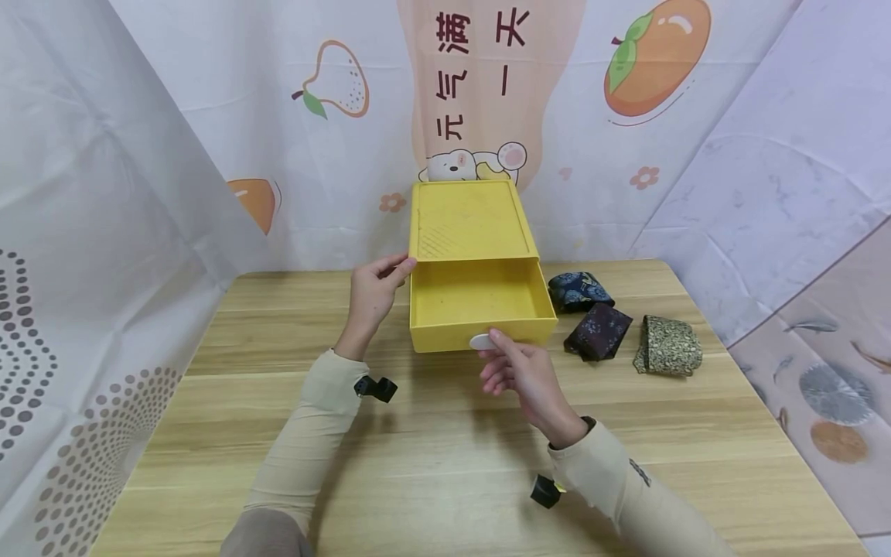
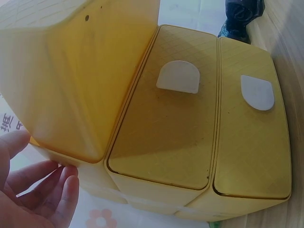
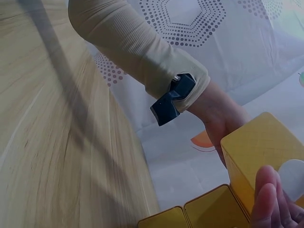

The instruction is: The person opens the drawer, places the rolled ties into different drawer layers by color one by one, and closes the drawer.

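Observation:
A yellow drawer box stands at the back of the wooden table. Its top drawer is pulled out toward me and looks empty. My right hand pinches the white tab handle on the drawer front; its fingertips lie beside the tab. Straight fingers of my left hand rest against the box's left side. In the left wrist view, those fingers sit just beside the yellow casing. Two lower drawers there are closed, each with a white tab.
Three folded patterned cloths lie right of the box: a dark blue one, a dark purple one and an olive one. Printed curtains close in the table's back and sides. Bare wood stretches in front of my arms.

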Demonstrator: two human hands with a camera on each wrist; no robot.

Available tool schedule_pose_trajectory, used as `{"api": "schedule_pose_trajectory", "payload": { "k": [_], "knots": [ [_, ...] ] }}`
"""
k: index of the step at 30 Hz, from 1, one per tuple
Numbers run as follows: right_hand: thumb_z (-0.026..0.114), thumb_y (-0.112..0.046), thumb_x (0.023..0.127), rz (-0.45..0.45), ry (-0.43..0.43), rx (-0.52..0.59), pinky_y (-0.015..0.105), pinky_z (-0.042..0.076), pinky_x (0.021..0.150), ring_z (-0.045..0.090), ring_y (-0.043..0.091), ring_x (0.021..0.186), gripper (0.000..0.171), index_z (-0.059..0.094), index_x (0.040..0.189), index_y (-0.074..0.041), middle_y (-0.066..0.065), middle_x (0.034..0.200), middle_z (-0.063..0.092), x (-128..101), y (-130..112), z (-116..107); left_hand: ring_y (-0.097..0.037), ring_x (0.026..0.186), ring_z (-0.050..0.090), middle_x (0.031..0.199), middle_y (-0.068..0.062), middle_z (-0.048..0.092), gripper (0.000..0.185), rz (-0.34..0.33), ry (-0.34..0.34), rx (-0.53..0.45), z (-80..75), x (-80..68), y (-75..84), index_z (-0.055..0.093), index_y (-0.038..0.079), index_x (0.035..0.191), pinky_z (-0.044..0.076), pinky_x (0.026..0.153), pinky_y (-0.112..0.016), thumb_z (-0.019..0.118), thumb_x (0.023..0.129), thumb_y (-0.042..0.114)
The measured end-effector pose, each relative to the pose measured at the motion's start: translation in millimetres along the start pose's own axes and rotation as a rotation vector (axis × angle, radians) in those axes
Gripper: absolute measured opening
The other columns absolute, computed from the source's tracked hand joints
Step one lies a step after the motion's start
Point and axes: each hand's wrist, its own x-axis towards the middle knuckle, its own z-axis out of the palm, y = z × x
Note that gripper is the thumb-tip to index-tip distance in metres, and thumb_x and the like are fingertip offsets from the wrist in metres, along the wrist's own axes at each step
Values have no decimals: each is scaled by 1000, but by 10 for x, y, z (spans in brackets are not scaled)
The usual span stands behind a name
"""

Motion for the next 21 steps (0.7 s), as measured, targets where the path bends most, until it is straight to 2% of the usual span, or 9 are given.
{"api": "schedule_pose_trajectory", "payload": {
  "k": [7,21],
  "knots": [
    [55,-39,99,0,-31,-49,27,54,54,63,15,54,50,65,98,9,3,64,65,6,-7,-82,-27,98,67,116,-17,70,44,2,4,-8,3,-4,10,69,2,119,56,88,-44,70,91,36],
    [56,-32,100,6,-52,-135,27,55,57,63,14,56,44,65,99,11,1,66,65,-23,-9,-216,-27,99,67,116,-16,71,43,3,1,1,-2,-4,7,69,2,119,57,84,-35,69,91,35]
  ]
}}
